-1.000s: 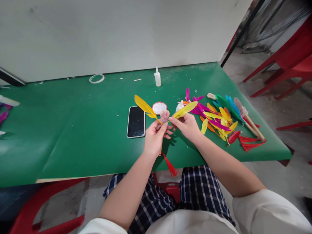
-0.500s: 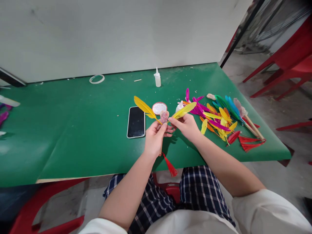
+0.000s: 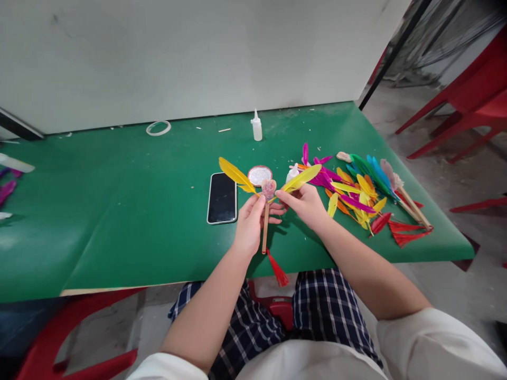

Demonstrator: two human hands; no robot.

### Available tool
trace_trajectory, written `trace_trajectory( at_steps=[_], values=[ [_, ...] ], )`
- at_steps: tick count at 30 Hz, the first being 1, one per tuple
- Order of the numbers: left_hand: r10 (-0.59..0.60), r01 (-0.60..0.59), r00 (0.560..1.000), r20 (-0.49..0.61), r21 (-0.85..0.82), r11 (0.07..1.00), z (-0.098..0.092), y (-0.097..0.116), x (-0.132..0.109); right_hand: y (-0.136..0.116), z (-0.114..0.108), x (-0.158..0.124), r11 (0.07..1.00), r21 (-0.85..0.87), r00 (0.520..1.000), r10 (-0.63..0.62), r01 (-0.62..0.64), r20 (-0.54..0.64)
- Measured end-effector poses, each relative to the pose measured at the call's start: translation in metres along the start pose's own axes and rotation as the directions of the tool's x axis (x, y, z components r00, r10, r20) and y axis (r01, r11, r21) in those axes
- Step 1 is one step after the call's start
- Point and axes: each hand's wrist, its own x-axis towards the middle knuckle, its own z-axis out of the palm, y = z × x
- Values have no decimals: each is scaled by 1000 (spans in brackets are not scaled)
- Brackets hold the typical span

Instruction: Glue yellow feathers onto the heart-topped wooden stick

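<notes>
In front of me, above the green table, my left hand (image 3: 249, 224) is closed around a small fan-like piece with a heart-shaped head (image 3: 269, 189) and a wooden stick handle (image 3: 265, 229). A red tassel (image 3: 278, 270) hangs from the handle's lower end. One yellow feather (image 3: 236, 175) sticks out to the left of the head, its quill by my left thumb. On the other side, my right hand (image 3: 307, 205) pinches a second yellow feather (image 3: 303, 178) near its quill, close against the head. The exact contact between quill and head is hidden by my fingers.
A phone (image 3: 222, 198) lies left of my hands, a round white dish (image 3: 260, 175) beyond them. Further back stands a squeeze bottle (image 3: 256, 126); a tape ring (image 3: 158, 128) lies far left. Loose coloured feathers (image 3: 356, 195) and tasselled feather pieces (image 3: 412, 208) spread on the right.
My left thumb has shifted off the stick to the left, so the wooden handle now shows. The right hand and its feather have barely moved.
</notes>
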Motion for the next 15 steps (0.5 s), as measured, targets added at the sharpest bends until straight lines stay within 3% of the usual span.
trace_trajectory(
  at_steps=[15],
  values=[
    [-71, 68, 993, 92, 28, 997, -3, 6, -2, -6, -2, -1, 994, 99, 998, 42, -46, 44]
  ],
)
